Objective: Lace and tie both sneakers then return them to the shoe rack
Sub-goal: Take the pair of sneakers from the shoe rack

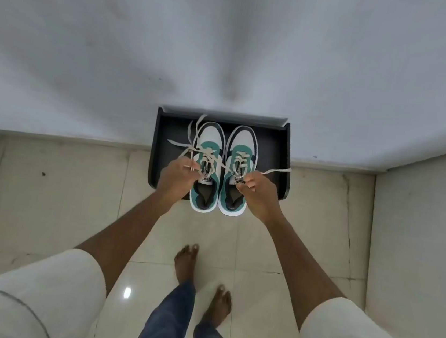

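Two white, teal and dark sneakers sit side by side, toes pointing away from me, over a black shoe rack (275, 147) against the wall. My left hand (177, 174) grips the left sneaker (207, 167) at its tongue side; its beige laces (191, 139) hang loose and untied. At the tongue of the right sneaker (240, 168), my right hand (258, 193) pinches a loose beige lace end (277, 170) that trails off to the right. Both heels overhang the rack's front edge. Whether the sneakers rest on the rack or are lifted I cannot tell.
A white wall (231, 43) rises behind the rack, and another wall (421, 235) closes the right side. Glossy cream floor tiles (59, 191) spread around. My bare feet (186, 262) stand just behind the rack.
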